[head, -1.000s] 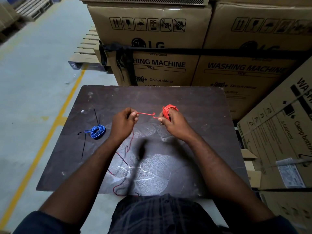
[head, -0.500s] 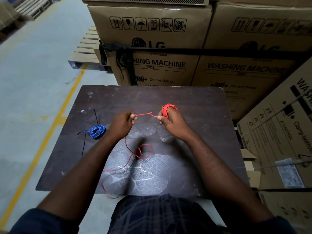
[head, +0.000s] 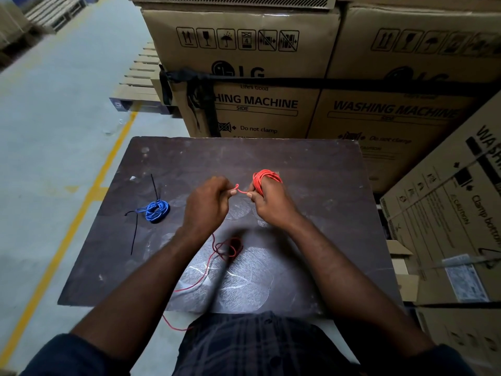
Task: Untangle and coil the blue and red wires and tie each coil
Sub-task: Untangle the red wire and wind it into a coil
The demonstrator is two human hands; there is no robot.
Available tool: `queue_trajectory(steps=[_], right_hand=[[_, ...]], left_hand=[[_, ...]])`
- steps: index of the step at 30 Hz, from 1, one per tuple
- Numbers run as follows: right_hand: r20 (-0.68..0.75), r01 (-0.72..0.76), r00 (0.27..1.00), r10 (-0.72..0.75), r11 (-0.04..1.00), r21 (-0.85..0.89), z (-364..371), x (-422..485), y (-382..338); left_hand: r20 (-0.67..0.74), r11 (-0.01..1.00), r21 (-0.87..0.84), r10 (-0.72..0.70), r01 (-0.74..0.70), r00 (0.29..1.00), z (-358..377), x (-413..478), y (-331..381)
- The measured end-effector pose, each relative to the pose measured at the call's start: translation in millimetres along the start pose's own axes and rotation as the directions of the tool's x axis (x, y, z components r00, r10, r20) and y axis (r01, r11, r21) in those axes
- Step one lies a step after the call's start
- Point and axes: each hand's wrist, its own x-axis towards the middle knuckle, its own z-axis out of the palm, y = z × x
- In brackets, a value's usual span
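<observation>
Head view: right hand [head: 271, 204] grips the bright red wound wire coil [head: 267, 180] at table centre; left hand [head: 207, 204] pinches its feed strand. Loose red wire tangle [head: 229, 248] at six o'clock could knot if pulled fast. Blue tied coil [head: 156, 211] lies at nine o'clock.

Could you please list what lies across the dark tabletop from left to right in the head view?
Thin black cable tie → tied blue wire coil → left hand → right hand holding the red wire coil.
</observation>
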Motion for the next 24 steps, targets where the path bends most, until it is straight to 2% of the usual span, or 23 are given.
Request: queue_trajectory(steps=[5,7,8,10,12,13,14,15,16,17,18,19,20,21,22,23,24], right_hand=[[-0.077,0.008,0.997,-0.010,1.000,-0.026,5,-2,-7],[-0.105,0.003,0.994,-0.007,0.999,-0.036,9,-3,-6],[-0.124,0.004,0.992,-0.010,0.999,-0.048,11,-3,-5],[-0.177,-0.014,0.984,0.003,0.998,-0.063,10,-3,-4],[-0.230,-0.034,0.973,0.023,0.998,-0.044,5,-3,-2],[-0.254,-0.031,0.967,0.022,0.999,-0.031,2,-3,-1],[-0.279,-0.017,0.960,0.010,1.000,-0.024,-1,-3,-1],[-0.305,0.005,0.952,-0.012,1.000,-0.023,-3,-3,-1],[-0.332,0.025,0.943,-0.030,0.999,-0.019,-4,-3,-2],[-0.362,0.039,0.931,-0.041,0.999,-0.011,-4,-4,-2],[-0.388,0.040,0.921,-0.036,0.999,0.002,-4,-4,-2],[-0.411,0.036,0.911,-0.027,0.999,0.014,-4,-5,-2],[-0.425,0.031,0.905,-0.018,0.999,0.025,-4,-5,-2],[-0.430,0.029,0.903,-0.014,0.999,0.029,-4,-4,-1],[-0.425,0.032,0.905,-0.017,0.999,0.029,-5,-4,0],[-0.412,0.038,0.911,-0.025,0.999,0.024,-5,-4,1],[-0.395,0.044,0.918,-0.034,0.999,0.017,-4,-4,2]], left_hand=[[0.031,0.945,-0.242,-0.220,0.221,0.975,7,0,6],[0.108,0.854,-0.368,-0.355,0.369,0.929,10,0,13],[0.183,0.769,-0.450,-0.419,0.455,0.889,11,0,19],[0.403,0.518,-0.586,-0.480,0.623,0.779,10,2,31],[0.662,0.180,-0.593,-0.444,0.785,0.603,3,5,34],[0.789,-0.023,-0.542,-0.358,0.840,0.499,-1,7,29],[0.892,-0.239,-0.445,-0.201,0.863,0.405,-4,8,21],[0.939,-0.426,-0.308,0.009,0.851,0.344,-6,7,12],[0.926,-0.519,-0.173,0.203,0.837,0.317,-8,7,6],[0.894,-0.541,-0.099,0.320,0.835,0.313,-11,6,3],[0.888,-0.516,-0.108,0.334,0.850,0.315,-14,6,4],[0.910,-0.447,-0.172,0.270,0.878,0.316,-16,8,7],[0.934,-0.346,-0.262,0.144,0.901,0.326,-16,11,10],[0.927,-0.185,-0.375,-0.042,0.909,0.374,-17,14,15],[0.855,0.010,-0.476,-0.226,0.879,0.466,-18,16,21],[0.759,0.182,-0.536,-0.325,0.825,0.565,-19,18,25],[0.687,0.317,-0.552,-0.351,0.771,0.637,-18,20,28]])
